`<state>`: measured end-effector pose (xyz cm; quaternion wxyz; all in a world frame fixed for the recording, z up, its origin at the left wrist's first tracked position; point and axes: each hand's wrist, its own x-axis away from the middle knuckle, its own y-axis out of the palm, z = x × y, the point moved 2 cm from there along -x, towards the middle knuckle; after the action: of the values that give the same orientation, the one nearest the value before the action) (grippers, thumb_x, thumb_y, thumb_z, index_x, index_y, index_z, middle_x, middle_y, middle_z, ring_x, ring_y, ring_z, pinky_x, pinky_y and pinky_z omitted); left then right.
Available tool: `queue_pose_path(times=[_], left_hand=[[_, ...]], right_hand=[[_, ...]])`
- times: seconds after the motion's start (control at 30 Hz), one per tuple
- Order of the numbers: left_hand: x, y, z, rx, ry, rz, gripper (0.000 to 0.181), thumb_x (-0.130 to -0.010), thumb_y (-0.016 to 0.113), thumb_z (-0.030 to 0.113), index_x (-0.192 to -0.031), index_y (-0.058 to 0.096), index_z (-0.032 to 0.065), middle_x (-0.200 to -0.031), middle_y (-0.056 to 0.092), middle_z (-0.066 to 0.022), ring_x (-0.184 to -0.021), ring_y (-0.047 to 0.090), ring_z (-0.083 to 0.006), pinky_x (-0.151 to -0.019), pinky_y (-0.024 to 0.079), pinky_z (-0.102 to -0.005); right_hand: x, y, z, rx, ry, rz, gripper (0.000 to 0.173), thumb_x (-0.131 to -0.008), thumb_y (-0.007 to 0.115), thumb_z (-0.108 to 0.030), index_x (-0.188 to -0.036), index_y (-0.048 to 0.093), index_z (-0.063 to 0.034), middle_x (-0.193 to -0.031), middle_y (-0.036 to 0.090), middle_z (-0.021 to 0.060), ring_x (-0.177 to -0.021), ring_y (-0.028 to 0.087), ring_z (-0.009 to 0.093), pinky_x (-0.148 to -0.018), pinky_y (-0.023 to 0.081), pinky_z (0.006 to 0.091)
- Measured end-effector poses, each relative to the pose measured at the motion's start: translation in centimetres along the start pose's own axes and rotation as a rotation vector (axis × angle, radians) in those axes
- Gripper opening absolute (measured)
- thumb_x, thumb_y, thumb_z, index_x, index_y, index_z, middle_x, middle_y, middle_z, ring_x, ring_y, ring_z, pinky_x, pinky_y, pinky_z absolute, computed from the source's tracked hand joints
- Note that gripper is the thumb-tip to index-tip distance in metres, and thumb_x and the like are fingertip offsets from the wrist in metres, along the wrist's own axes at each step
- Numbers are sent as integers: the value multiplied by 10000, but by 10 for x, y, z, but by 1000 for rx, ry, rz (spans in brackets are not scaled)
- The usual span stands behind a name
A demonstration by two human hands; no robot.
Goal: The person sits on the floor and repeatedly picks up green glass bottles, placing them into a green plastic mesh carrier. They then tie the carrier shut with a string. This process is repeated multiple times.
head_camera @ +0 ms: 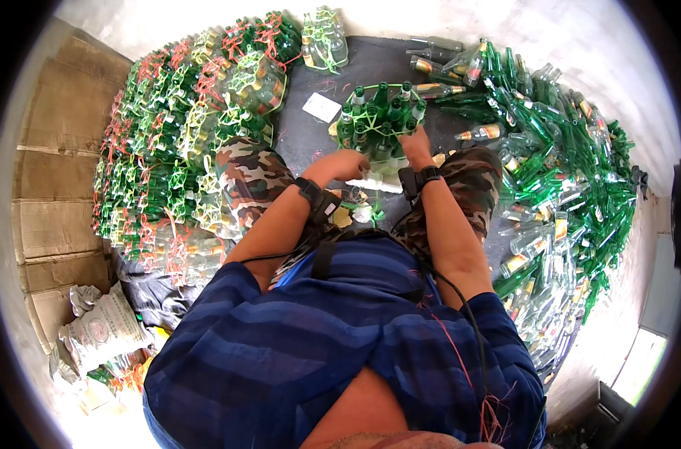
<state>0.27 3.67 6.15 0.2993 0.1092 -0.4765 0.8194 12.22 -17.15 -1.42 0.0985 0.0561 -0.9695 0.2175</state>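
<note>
A cluster of upright green glass bottles (380, 115) stands between my knees, with light green plastic twine (374, 130) running around and between the necks. My right hand (416, 143) is at the near right side of the cluster, its fingers at the twine by a bottle neck; whether it grips the twine is hard to tell. My left hand (352, 164) is just in front of the cluster at the left, fingers curled; what they hold, if anything, cannot be made out. A whitish piece (382, 175) lies below the bottles, between my hands.
Tied bundles of bottles (166, 140) are stacked at the left. Loose glass bottles (548, 151) lie heaped along the right. A white card (322, 106) lies on the dark ground sheet (301, 90). A printed sack (106, 331) and flattened cardboard (65, 134) are at the far left.
</note>
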Motion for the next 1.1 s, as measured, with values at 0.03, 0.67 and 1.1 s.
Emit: queue_pose_path(times=[0.03,0.67,1.1], left_hand=[[0,-9,8,-10,20,12,429,-820,735,204,-1236,708,105,-1141,735,-131,-1047,690,-348,-882,539,-439],[-29,-105,69,-499,245,317,304,-806,743,175,-1100,708,106,-1015,690,-127,-967,671,-346,-865,522,-474],[-113,-53,52,-592,268,294,89,-771,661,130,-799,745,130,-801,729,-76,-810,730,-291,-666,531,-440]], right_hand=[[0,-5,-2,24,46,-8,608,-783,751,-159,-1345,570,-18,-1293,654,222,-1213,614,400,-985,487,448],[3,4,-5,70,114,3,616,-848,701,-181,-1432,512,-126,-1329,640,182,-1202,613,409,-954,509,490],[10,-13,5,-266,22,-54,493,-827,735,-160,-1283,598,-32,-1181,704,119,-1043,673,237,-899,509,362]])
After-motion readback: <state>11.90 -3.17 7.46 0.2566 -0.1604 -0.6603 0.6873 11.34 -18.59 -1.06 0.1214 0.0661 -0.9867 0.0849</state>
